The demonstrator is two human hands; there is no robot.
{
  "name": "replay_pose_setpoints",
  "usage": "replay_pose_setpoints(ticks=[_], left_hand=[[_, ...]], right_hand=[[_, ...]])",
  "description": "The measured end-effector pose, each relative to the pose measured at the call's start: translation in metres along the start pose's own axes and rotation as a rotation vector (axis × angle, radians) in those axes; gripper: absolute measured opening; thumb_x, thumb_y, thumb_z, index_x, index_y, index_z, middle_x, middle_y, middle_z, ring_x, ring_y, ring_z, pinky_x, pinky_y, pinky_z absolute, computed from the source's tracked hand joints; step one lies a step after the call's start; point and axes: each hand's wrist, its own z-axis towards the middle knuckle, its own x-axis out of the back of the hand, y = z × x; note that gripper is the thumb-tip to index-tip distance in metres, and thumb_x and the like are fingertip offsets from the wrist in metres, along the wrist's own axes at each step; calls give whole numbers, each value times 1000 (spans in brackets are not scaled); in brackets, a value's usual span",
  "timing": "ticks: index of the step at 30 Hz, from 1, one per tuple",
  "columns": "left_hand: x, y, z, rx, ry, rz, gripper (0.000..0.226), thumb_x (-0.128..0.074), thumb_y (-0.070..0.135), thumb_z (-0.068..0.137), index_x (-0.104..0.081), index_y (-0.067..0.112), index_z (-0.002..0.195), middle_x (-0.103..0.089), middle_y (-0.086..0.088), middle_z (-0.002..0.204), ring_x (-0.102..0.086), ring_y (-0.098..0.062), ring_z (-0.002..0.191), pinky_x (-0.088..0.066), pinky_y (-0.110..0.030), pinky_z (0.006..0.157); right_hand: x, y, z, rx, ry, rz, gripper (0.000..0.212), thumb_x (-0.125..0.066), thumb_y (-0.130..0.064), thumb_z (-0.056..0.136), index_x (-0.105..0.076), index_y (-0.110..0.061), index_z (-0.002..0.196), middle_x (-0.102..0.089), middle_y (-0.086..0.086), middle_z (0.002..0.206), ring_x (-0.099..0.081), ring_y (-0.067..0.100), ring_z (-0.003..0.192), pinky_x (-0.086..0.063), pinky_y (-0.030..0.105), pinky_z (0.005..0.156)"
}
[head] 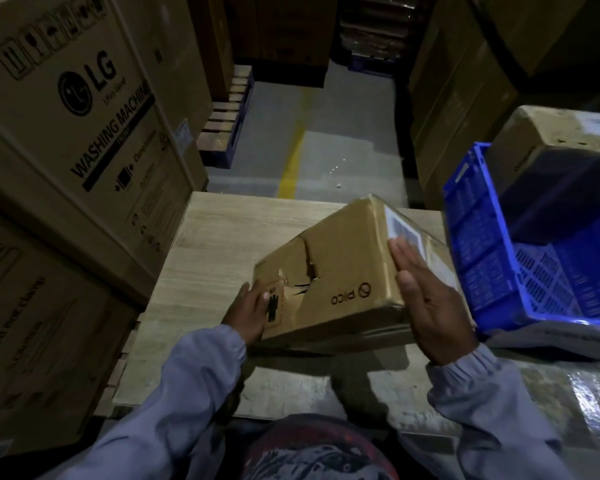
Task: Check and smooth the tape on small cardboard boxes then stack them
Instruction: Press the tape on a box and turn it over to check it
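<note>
A small brown cardboard box point(340, 271) printed "PICO" is tilted above the wooden table point(222, 244), held between both hands. Its facing side is torn and dented near the middle. My left hand point(248, 311) grips the box's near-left corner, thumb over a printed label. My right hand point(426, 299) lies flat with straight fingers against the box's right face, fingertips by a white label under clear tape point(404, 228). The box's underside is hidden.
Large washing-machine cartons point(70, 140) are stacked at the left. A blue plastic crate point(482, 244) stands at the right with another cardboard box point(551, 157) in it. Tall cartons line the right side. Grey floor with a yellow line point(291, 168) lies beyond the table.
</note>
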Motion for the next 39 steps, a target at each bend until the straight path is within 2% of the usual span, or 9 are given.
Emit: replay_pose_setpoints(ticks=[4,8,11,14,18,21,25,31,39], left_hand=[[29,32,-19,-122,-62,-295,56,-30,57,98,-40,28,145,-46,8,145,-43,-13,134,-31,-37,114],[42,52,-32,-186,-94,-768,34,-32,34,103,-44,32,135,-57,21,119,-59,17,95,-48,-8,81],[48,42,-32,-162,-85,-871,52,-53,36,94,-44,17,142,-61,4,129,-62,-3,111,-49,-24,97],[50,28,-32,-149,-56,-937,59,-64,28,83,-49,6,136,-73,-1,107,-69,-15,98,-55,-23,77],[47,17,-32,-134,-49,-1048,58,-59,24,82,-50,3,135,-71,-12,110,-70,-25,99,-56,-26,72],[43,20,-30,-97,-60,-1110,36,-44,15,92,-55,-1,122,-75,-10,87,-72,-21,77,-56,-23,60],[33,18,-25,-10,-57,-1119,29,-41,15,97,-58,1,116,-74,-13,87,-72,-23,78,-57,-25,61],[32,11,-12,33,3,-1033,48,-63,39,83,-64,12,122,-66,-20,119,-61,-38,114,-41,-53,106],[60,3,5,-39,298,-437,32,-45,32,102,-67,15,116,-71,-8,103,-66,-25,96,-51,-31,83]], right_hand=[[-21,-9,4,84,-91,-98,50,-35,-47,96,-37,-31,144,-32,-6,154,-22,6,145,-18,19,117],[-24,1,3,-42,-124,-229,71,-31,-65,85,-32,-29,146,-21,-3,155,-13,12,145,-18,34,117],[-23,12,-1,-188,-63,-254,90,-41,-71,80,-28,-16,151,-21,-1,157,-15,16,145,-19,38,117],[-28,17,-3,-465,29,-32,99,-53,-64,72,-19,-18,152,-27,2,157,-29,24,141,-26,38,113],[-41,18,-3,-465,-69,343,57,-55,-56,78,-54,-32,130,-68,-9,119,-62,18,113,-50,34,92],[-46,9,-2,-444,-20,558,49,-54,-49,86,-55,-29,132,-70,-7,114,-67,14,103,-53,33,88],[-33,-1,6,-390,8,597,41,-51,-38,93,-49,-40,134,-68,-12,118,-65,9,108,-54,27,88],[-21,-5,12,-279,-29,542,66,-49,-43,90,-27,-31,150,-54,-2,139,-53,13,126,-41,49,107],[-58,-8,19,-36,-73,276,71,-25,-66,94,4,-37,152,-1,-13,162,-4,10,149,-8,38,122]])
